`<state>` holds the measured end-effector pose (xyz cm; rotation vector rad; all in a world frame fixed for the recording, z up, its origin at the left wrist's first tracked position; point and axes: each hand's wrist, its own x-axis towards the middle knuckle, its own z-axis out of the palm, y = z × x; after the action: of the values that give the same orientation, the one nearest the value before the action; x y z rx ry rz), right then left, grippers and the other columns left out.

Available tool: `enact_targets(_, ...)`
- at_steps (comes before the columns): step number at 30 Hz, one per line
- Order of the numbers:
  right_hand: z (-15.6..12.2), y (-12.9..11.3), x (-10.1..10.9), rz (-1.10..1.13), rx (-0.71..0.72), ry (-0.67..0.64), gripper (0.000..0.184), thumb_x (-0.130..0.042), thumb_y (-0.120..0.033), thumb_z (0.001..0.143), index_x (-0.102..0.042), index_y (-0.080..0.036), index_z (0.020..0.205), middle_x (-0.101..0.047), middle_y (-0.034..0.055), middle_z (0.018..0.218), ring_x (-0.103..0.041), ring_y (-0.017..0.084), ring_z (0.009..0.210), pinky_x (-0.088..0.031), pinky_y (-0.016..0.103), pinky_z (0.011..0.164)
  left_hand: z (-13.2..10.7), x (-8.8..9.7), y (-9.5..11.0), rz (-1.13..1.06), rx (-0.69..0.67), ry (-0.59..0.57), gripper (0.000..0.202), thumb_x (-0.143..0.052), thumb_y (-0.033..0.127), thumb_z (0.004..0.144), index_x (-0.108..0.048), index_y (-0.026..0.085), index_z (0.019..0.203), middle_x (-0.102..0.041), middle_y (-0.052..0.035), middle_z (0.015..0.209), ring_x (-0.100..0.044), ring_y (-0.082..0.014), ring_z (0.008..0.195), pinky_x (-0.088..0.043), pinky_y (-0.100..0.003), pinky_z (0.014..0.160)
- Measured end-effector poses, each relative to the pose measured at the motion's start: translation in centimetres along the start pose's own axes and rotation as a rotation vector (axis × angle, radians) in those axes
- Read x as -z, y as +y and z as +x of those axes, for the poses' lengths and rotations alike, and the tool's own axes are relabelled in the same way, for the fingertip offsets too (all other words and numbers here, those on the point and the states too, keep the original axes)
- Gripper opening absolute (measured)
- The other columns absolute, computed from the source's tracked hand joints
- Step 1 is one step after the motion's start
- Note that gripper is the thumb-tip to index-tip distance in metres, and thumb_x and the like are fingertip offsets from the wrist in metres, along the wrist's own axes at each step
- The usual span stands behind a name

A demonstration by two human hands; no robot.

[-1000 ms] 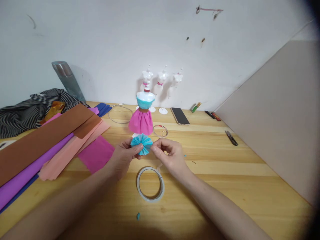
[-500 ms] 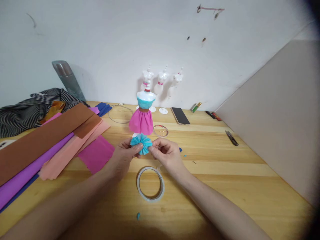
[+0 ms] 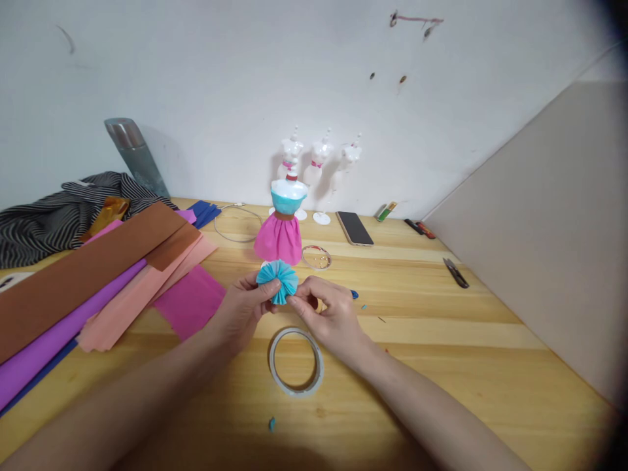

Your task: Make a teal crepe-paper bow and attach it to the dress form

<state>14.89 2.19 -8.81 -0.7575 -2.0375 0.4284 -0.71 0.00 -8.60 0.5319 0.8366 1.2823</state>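
Observation:
A small blue pleated paper fan (image 3: 277,280) is held up over the wooden table (image 3: 441,366). My left hand (image 3: 241,309) pinches it from the left and below. My right hand (image 3: 328,315) pinches its lower right edge with fingertips closed. Just behind the fan stands a small mannequin (image 3: 282,222) wearing a blue top and a pink paper skirt. A roll of clear tape (image 3: 296,361) lies flat on the table right below my hands.
Long sheets of brown, purple, peach and pink crepe paper (image 3: 98,281) lie at the left, with striped cloth (image 3: 53,216) and a metal flask (image 3: 135,157) behind. Three white mannequins (image 3: 318,167), a phone (image 3: 354,227), a wire ring (image 3: 316,256) and snips (image 3: 455,271) sit further back.
My right hand has moved slightly left and closed in on the fan's lower right edge. The fan and left hand have barely shifted.

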Motion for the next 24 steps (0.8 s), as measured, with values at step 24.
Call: enact_targets(24,1.0,-0.7,1.4,0.13,-0.115,-0.105,0.027,-0.055,-0.022,0.083,-0.048,-0.018,0.057,-0.047,-0.0029,0.052,-0.042,0.009,0.049,-0.032,0.023,0.048,0.5,1.1,-1.0,0.339,-0.015,-0.189,0.024,-0.081,0.034,0.062,-0.069,0.014,0.069,-0.059,0.001,0.06,-0.048,-0.0089,0.057,-0.039,-0.02,0.052)
